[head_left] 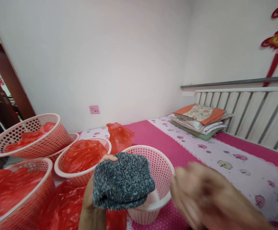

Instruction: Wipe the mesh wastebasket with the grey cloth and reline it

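A folded, fuzzy dark grey-green cloth (124, 182) is in my left hand (88, 193), with the thumb over its upper edge and the other fingers hidden behind it. Just behind the cloth stands a light pink perforated plastic basket (164, 171), and the cloth covers part of its rim. The inside that shows is bare. My right hand (194, 191) is beside that basket's right rim, smeared by motion. Its fingers look bent, but whether they hold anything cannot be made out.
Several pink baskets, such as a round one (106, 145) and a large one (57, 119), hold red plastic bags at left. Another red bag (119, 135) lies behind. Folded bedding (201, 116) sits on the patterned bedspread (215, 150), near a white slatted headboard (249, 111).
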Motion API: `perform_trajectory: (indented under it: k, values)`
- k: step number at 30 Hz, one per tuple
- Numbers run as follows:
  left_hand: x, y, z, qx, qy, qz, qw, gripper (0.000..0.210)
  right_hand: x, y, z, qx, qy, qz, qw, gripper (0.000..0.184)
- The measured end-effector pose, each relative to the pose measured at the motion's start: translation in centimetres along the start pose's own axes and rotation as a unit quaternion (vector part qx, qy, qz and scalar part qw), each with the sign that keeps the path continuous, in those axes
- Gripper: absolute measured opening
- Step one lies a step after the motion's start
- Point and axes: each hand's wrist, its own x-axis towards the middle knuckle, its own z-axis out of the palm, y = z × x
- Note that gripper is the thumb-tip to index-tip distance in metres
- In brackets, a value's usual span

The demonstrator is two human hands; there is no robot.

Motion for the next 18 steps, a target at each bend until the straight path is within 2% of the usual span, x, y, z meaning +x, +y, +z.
perform_trajectory:
  k: [4, 7, 10, 12, 16, 18]
  values:
    - [-0.6, 0.1, 1.7, -0.037, 0.033, 0.078, 0.996, 0.033, 2.2, 0.4, 2.7, 0.029, -0.111, 0.019, 0.993, 0.056]
    - [-1.4, 0.5, 4.0, -0.033, 0.023, 0.092, 0.995, 0.022, 2.0, 2.0, 4.8, 0.128, -0.148, 0.068, 0.978, 0.059]
    - [-2.2, 0.7, 5.9, 0.029, -0.032, 0.093, 0.995, 0.017, 1.7, 2.7, 6.4, 0.279, -0.129, 0.097, 0.947, 0.063]
    - [-2.5, 0.4, 6.3, 0.069, -0.051, 0.085, 0.993, 0.012, 1.9, 2.6, 6.9, 0.331, -0.098, 0.090, 0.934, 0.063]
    - [-2.7, -0.2, 5.3, 0.126, -0.056, 0.070, 0.988, 0.017, 2.6, 1.6, 6.6, 0.331, -0.026, 0.074, 0.940, 0.056]
    - [-2.7, -0.1, 4.4, 0.168, -0.097, 0.062, 0.979, 0.029, 2.9, 1.2, 6.0, 0.314, 0.019, 0.071, 0.947, 0.055]
